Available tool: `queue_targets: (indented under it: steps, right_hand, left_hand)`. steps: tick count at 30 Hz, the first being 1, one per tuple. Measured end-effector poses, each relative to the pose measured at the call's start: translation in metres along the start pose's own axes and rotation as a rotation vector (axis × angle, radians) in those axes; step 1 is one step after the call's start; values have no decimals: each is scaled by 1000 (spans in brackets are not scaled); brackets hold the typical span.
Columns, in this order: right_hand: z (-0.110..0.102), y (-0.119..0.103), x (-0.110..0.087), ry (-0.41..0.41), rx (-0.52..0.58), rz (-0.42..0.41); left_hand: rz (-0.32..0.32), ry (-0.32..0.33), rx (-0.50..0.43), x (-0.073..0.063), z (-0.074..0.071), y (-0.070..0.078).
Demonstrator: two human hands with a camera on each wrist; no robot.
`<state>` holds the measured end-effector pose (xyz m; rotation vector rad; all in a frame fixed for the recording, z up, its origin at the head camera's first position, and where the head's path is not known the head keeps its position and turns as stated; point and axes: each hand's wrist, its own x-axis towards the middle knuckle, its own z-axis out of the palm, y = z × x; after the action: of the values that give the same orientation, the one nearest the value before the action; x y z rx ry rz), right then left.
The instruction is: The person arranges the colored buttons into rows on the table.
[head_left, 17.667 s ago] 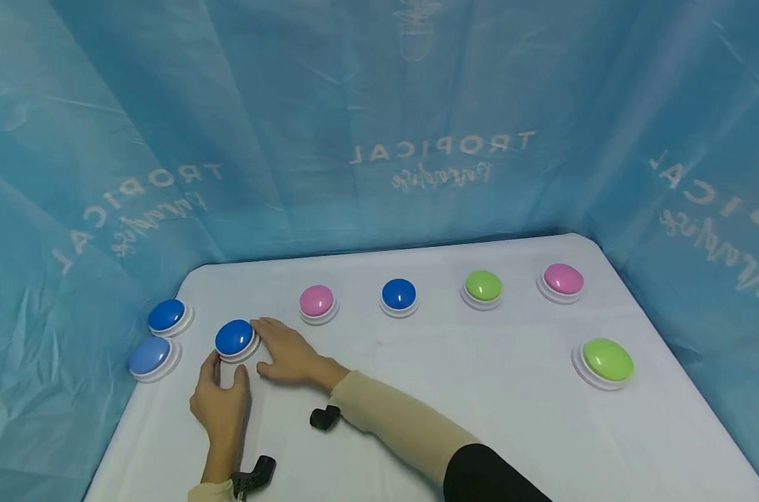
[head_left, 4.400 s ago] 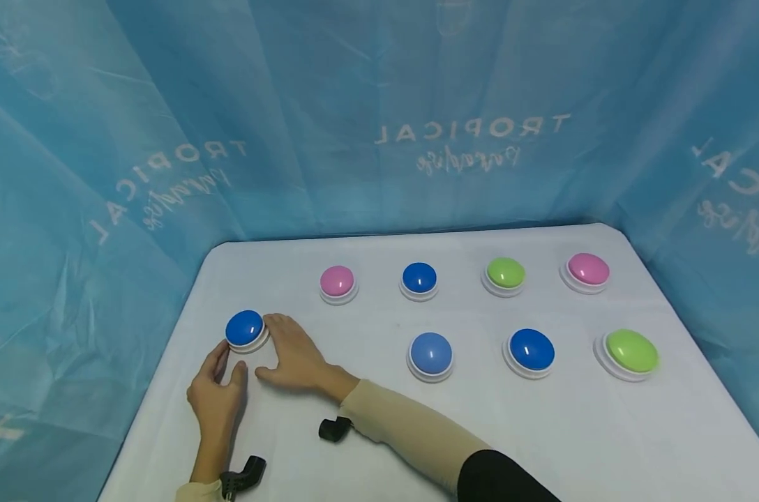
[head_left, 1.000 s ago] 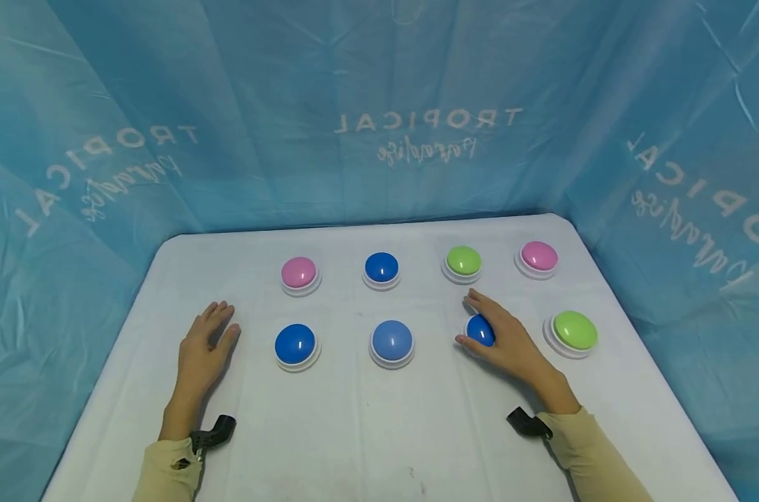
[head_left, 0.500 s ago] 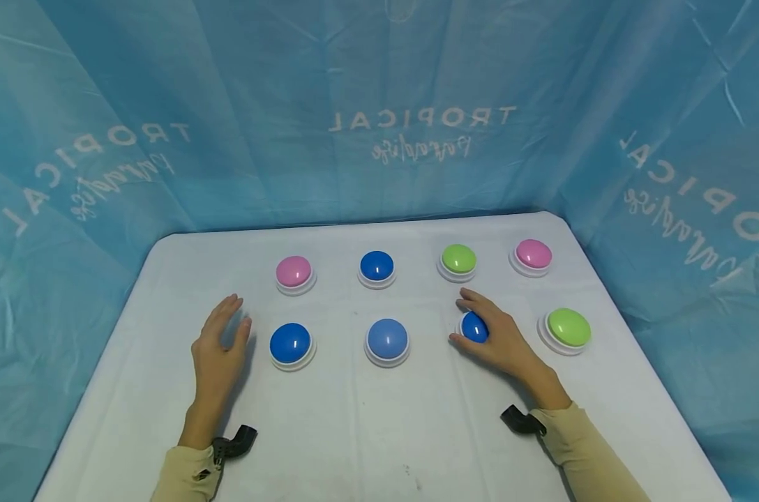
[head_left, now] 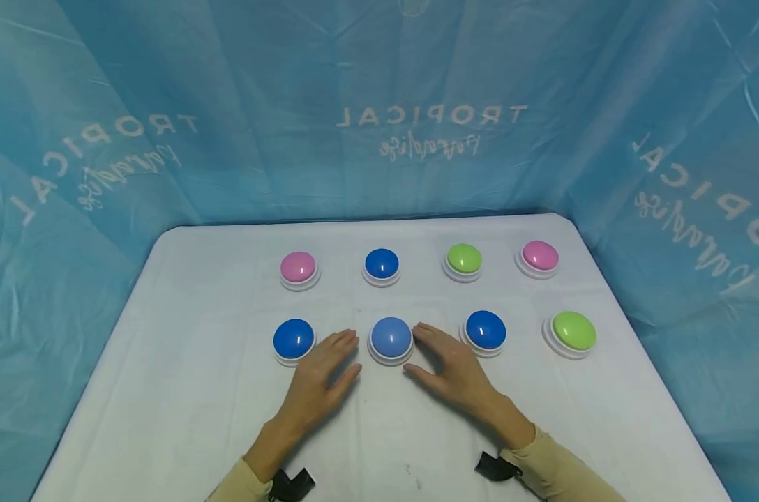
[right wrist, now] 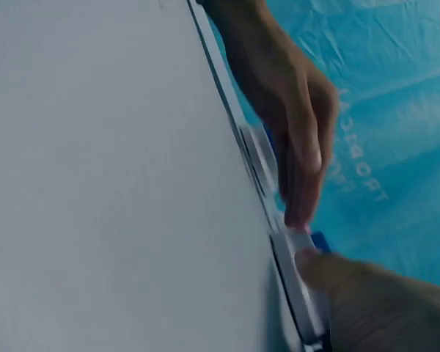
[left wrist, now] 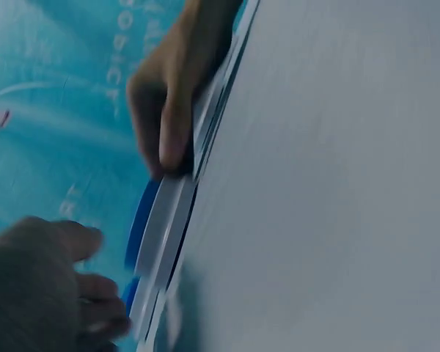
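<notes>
A light blue dome button [head_left: 391, 337] on a white round base sits on the white table, between my two hands. My left hand [head_left: 317, 383] is to its left, fingers extended and thumb apart, with a small gap to the base in the head view. It partly covers the rim of a dark blue button [head_left: 293, 339]. My right hand [head_left: 457, 373] lies on the other side, straight fingertips at the base's right edge; whether they touch I cannot tell. In the left wrist view the left hand [left wrist: 44, 286] is blurred; in the right wrist view the right hand [right wrist: 381, 301] is near a white base.
Right of the hands stand another dark blue button [head_left: 485, 330] and a green one [head_left: 574, 330]. Along the back row are a pink [head_left: 298, 267], a blue [head_left: 381, 263], a green [head_left: 464, 259] and a pink button [head_left: 540, 256]. Blue curtains [head_left: 379, 174] enclose the table [head_left: 166, 390].
The right hand has left the right dark blue button and moved left to the light blue one. The left hand has moved right, from the table's left side. Earlier, blue buttons were gathered at the left.
</notes>
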<state>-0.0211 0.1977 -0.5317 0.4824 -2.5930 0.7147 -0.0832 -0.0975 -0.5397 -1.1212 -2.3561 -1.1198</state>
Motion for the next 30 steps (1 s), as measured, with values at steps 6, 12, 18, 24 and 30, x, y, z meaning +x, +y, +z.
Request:
queue_targets:
  steps: [6,12,18,24,30]
  right_hand:
    - [18,-10,4,-25,-9,105]
    - [20,-11,10,-15,-3,118]
    - [14,-12,12,-36,69,190]
    - [8,-4,38,-168,248,376]
    - [22,12,67,-241,340,458]
  left_hand:
    - [-104,-141,11,-6,10,10]
    - [-126,-154,-7,-6,12,6]
    - [-161,-127,-65,-2,16,6]
    - [-352,-139,-188,27,24,5]
    - [-513,-241,-282,71,36,-9]
